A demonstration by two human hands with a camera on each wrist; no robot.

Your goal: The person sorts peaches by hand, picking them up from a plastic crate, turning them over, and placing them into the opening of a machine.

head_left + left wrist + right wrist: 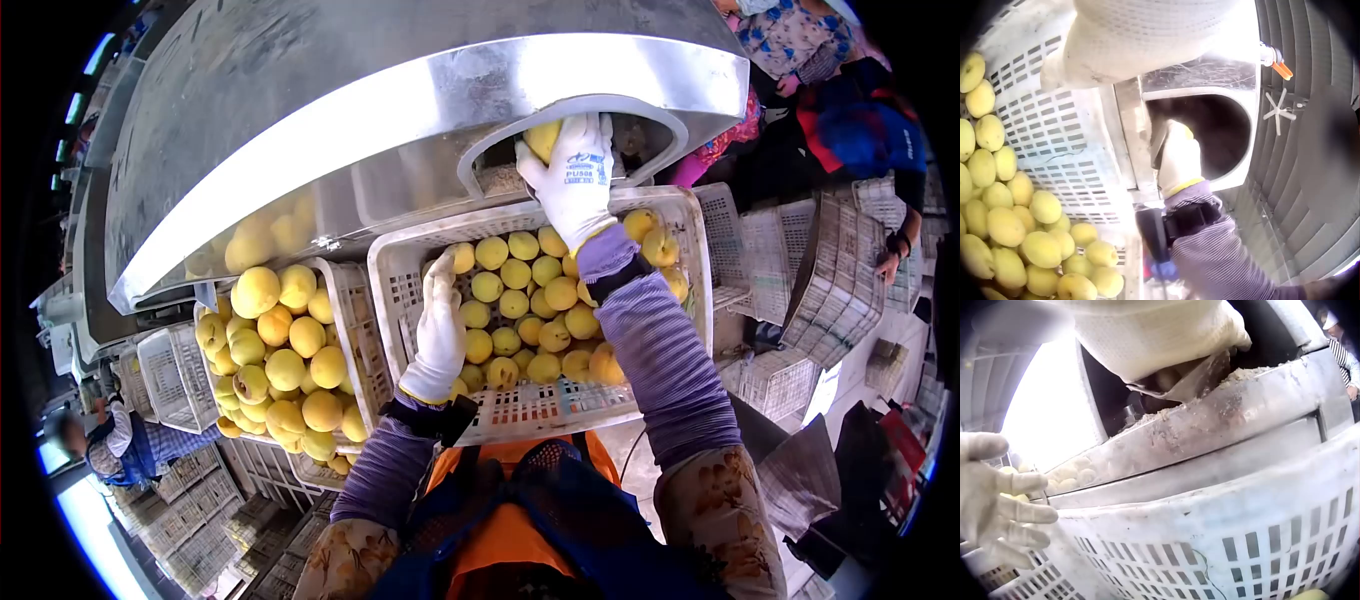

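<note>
My gloved right hand reaches into the rounded opening of a metal machine. Between its thumb and fingers it grips a yellow peach, mostly hidden by the glove. Under this hand, in the right wrist view, a thin bent metal plate stands at the opening's lower lip. My gloved left hand is over the left side of a white plastic crate of yellow peaches. Its fingers are extended and hold nothing; the right wrist view shows them spread apart.
A second crate, heaped with larger peaches, stands to the left. More white crates are stacked on the right, near another person's arm. Crumbly residue lies along the opening's metal edge.
</note>
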